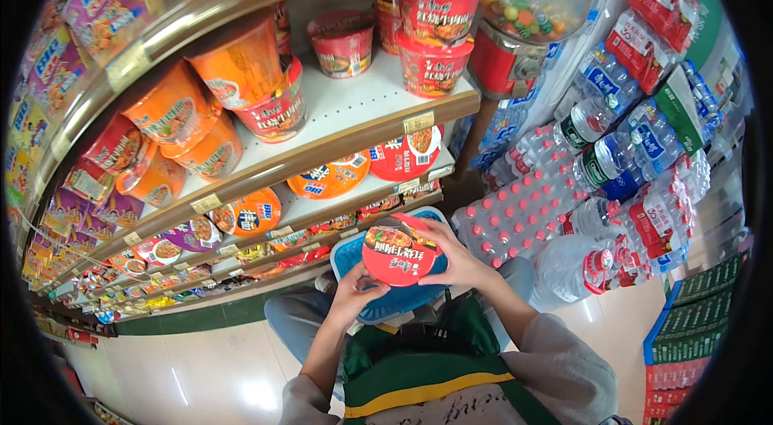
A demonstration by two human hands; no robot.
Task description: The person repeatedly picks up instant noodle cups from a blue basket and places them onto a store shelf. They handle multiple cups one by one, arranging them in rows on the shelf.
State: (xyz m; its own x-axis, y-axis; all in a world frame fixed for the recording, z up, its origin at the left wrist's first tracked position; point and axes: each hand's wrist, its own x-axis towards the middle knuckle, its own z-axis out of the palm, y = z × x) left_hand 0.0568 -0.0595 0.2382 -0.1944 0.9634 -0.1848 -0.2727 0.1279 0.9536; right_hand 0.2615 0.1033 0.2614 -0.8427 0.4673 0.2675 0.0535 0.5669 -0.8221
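Note:
Between my two hands is a red instant noodle tub [400, 256], its printed lid facing up at me. My left hand [356, 292] grips its lower left edge with thumb and fingers. On the opposite side, my right hand [452, 256] curls around the rim. Beneath the tub, a blue plastic basket [347, 256] rests between my knees; the tub and my hands hide most of its inside. In front of me a white shelf [356, 102] carries red noodle tubs [435, 66] stacked at its right end. Orange tubs [202, 144] stand further left, some stacked.
Lower shelves hold orange noodle bowls [329, 174] and bagged goods. A candy dispenser [504, 54] stands at the shelf's right end. To my right are shrink-wrapped water bottles [513, 210] and a large water jug [567, 274]. Stacked cartons [694, 310] stand at the far right.

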